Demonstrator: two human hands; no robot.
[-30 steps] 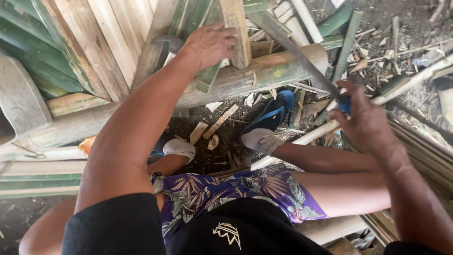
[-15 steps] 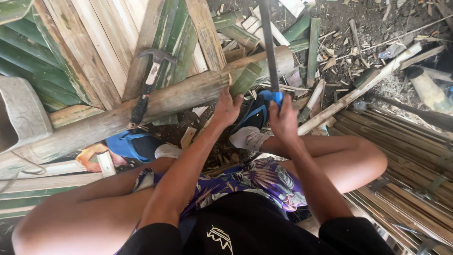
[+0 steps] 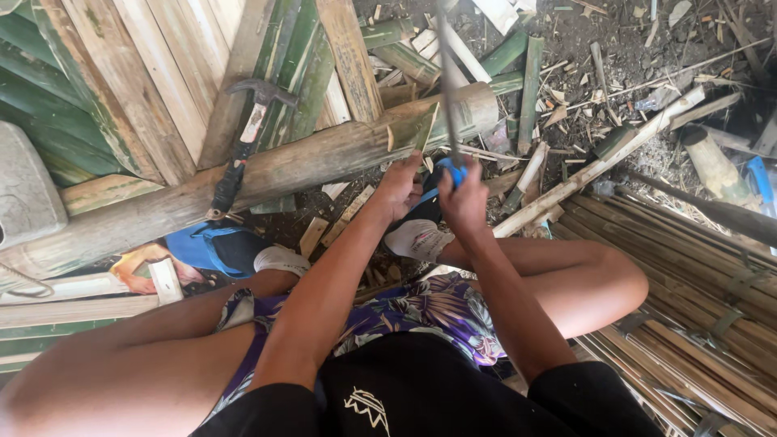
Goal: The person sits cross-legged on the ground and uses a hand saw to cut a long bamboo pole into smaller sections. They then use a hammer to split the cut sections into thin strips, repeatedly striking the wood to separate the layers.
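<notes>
long dark blade (image 3: 446,81), blue handle (image 3: 450,171), gripped by both hands (image 3: 433,194)

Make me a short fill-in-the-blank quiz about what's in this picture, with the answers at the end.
1. The right hand grips a long blade by its ____ handle.
2. A ____ rests on the thick bamboo pole, untouched by either hand.
3. The left hand is beside the right hand, below the pole's ____ end.
4. The person sits on the ground wearing ____-patterned shorts.

Answers: blue; hammer; cut; flower
</notes>
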